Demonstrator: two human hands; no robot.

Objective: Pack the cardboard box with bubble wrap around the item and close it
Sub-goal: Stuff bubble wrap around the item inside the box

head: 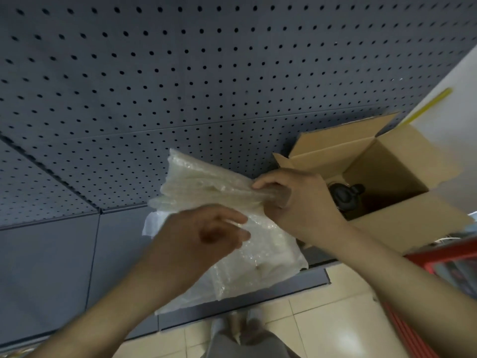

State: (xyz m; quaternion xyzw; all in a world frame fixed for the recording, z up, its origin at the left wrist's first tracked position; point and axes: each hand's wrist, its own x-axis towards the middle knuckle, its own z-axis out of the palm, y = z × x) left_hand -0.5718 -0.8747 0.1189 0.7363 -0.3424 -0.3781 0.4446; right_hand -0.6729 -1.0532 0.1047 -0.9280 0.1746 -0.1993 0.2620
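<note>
The head camera looks down on a grey table (64,254) whose top is dotted with rows of small round holes, and which fills most of the picture. Near the middle lies a pile of bubble wrap (206,187), pale and crinkled, with its near end hanging over the table's near edge.

The right hand (296,200) comes in from the right and pinches the right edge of the upper sheets between thumb and curled fingers, lifting them a little off the pile. The left hand (204,236) reaches in from the lower left and lies over the middle of the pile, fingers bent and touching the wrap; motion blur hides whether it grips a sheet or only presses on it, so I cannot tell.

Just right of the wrap, on the table's far right part, stands a cardboard box (402,228) with its flaps open and upright. Inside it, near the left wall, sits a black item (343,196), partly hidden by the right hand and in shadow.

At the right edge, near the box, there is a red crate (454,262). Below the table's near edge shows a floor (335,319) of cream tiles. A yellow strip (428,105) runs along a white surface at the far right.
</note>
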